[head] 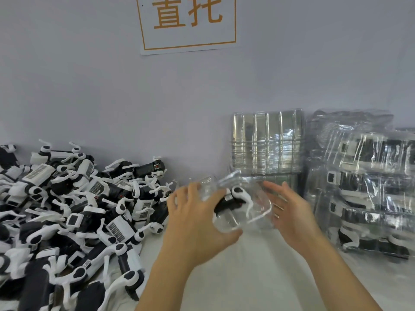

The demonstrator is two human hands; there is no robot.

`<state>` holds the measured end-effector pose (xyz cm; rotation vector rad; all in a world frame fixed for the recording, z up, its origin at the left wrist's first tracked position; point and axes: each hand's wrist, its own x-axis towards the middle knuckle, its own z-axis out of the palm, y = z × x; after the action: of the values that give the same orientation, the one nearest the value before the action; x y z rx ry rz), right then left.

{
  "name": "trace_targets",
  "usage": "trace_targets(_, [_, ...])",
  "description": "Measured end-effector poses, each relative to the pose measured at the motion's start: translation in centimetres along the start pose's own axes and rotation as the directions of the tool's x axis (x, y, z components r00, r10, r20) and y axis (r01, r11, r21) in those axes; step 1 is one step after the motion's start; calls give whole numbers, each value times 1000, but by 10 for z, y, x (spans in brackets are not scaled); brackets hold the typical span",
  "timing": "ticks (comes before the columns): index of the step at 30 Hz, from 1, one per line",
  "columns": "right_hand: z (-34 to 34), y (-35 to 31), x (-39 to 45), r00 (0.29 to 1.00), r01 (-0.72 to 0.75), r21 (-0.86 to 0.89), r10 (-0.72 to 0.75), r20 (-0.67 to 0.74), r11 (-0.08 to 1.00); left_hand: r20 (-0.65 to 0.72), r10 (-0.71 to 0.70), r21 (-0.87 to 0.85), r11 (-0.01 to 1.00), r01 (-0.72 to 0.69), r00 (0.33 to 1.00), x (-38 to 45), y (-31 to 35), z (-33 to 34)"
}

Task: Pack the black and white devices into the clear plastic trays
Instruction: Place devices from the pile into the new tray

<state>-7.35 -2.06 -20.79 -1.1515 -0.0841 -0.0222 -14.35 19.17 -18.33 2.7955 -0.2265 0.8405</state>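
A clear plastic tray (pixel 258 212) hangs above the white table between my two hands, with one black and white device (pixel 235 198) lying inside it. My left hand (pixel 195 216) grips the tray's left side, fingers curled over it and thumb under its near edge. On the tray's right side my right hand (pixel 289 207) lies with straight fingers against the plastic. A big heap of loose black and white devices (pixel 74 212) covers the table's left part.
A stack of empty clear trays (pixel 267 142) leans against the wall behind my hands. Several filled trays (pixel 368 187) are piled at the right. The white table (pixel 247 277) shows bare in the near middle. A paper sign (pixel 188 23) hangs on the wall.
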Motion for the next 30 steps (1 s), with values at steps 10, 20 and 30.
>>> trace_targets(10, [18, 14, -1, 997, 42, -129, -33, 72, 991, 223, -532, -864, 281, 419, 817, 13, 27, -4])
trace_targets(20, [61, 10, -22, 903, 416, -449, -303, 304, 791, 580, -352, -747, -590, 307, 735, 0, -2, 8])
trace_targets(30, [64, -4, -28, 882, 462, -533, -303, 362, 709, 501, -173, -658, -712, 244, 848, -5, -12, 30])
